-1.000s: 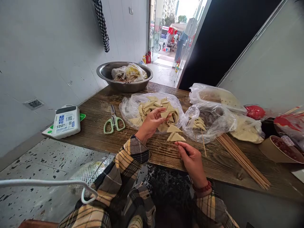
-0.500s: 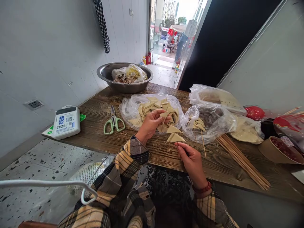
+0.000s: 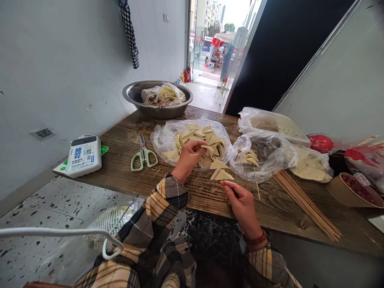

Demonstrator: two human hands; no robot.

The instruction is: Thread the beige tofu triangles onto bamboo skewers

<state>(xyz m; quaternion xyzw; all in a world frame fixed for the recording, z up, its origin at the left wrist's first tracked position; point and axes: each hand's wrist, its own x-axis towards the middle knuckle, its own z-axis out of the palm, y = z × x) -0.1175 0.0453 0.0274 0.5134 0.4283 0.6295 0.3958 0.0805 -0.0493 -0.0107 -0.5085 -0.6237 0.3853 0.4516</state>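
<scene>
My left hand [image 3: 189, 157] is closed in a pinch on a pale triangular tofu slice [image 3: 207, 148], which I see nearly edge-on. Beneath it, more such triangles lie heaped on a clear plastic bag [image 3: 163, 138]. My right hand [image 3: 241, 202] pinches the end of a thin skewer, mostly hidden by the fingers and the tofu. Just beyond those fingertips is a folded-looking tofu triangle [image 3: 221, 175], with another triangle [image 3: 218, 164] right behind it. To the right, tofu pieces on skewers [image 3: 251, 157] rest at a second plastic bag [image 3: 277, 154].
A bundle of bare skewers [image 3: 309, 206] lies at the right, near a paper tub [image 3: 339, 190] of red contents. Green-handled scissors [image 3: 144, 156] and a white box [image 3: 84, 155] are at the left. A metal basin [image 3: 159, 110] with bagged skewers stands at the back of the wooden table [image 3: 120, 174].
My left hand has turned the tofu slice from showing its flat face to nearly edge-on. My right hand has hardly moved.
</scene>
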